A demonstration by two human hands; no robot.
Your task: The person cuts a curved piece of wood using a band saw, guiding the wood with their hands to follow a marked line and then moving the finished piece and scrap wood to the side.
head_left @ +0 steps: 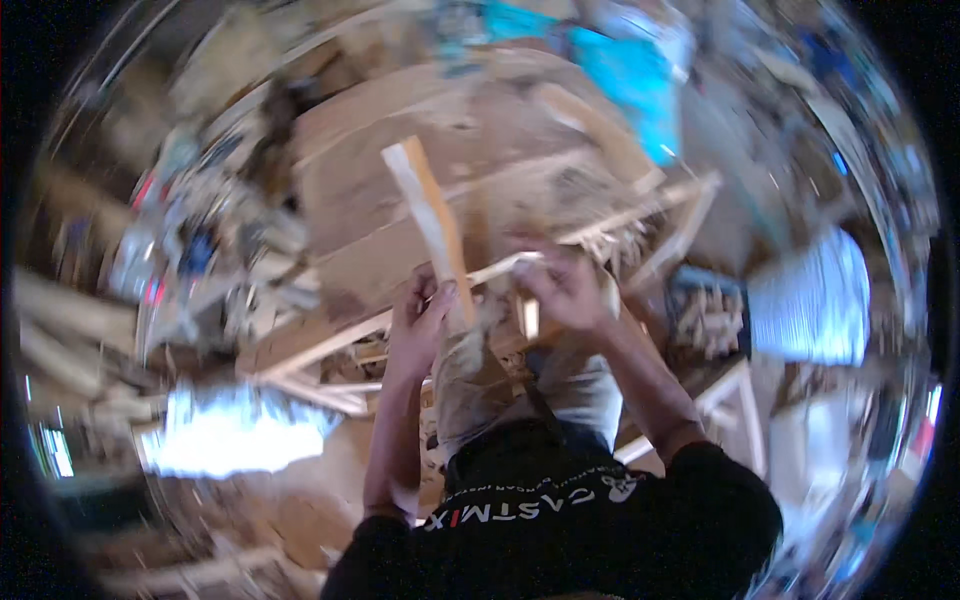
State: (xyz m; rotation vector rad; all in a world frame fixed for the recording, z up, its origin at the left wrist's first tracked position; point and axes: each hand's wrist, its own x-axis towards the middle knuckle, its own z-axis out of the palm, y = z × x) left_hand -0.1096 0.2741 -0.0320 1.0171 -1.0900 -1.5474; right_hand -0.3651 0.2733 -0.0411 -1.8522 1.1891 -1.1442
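Left hand [425, 312] is pinching a wooden strip [430, 215] by its near end | strip is jutting beyond those fingertips | right hand [565, 288] is hovering to their right, fingers blurring, can't tell if pinching

A: What does the person have on top?
B: A black T-shirt [570, 550] with short sleeves [722, 490] and white lettering [525, 511] across the chest (one letter [456, 519] is red).
A: Any other marking?
B: A small white emblem [618, 488] beside the big letters, and a line of smaller print [530, 482] nearer the waist.
A: And lower down?
B: Pale khaki trousers [468, 395], rather blurred; forearms [650, 375], left hand [422, 312] and right hand [568, 290] are bare
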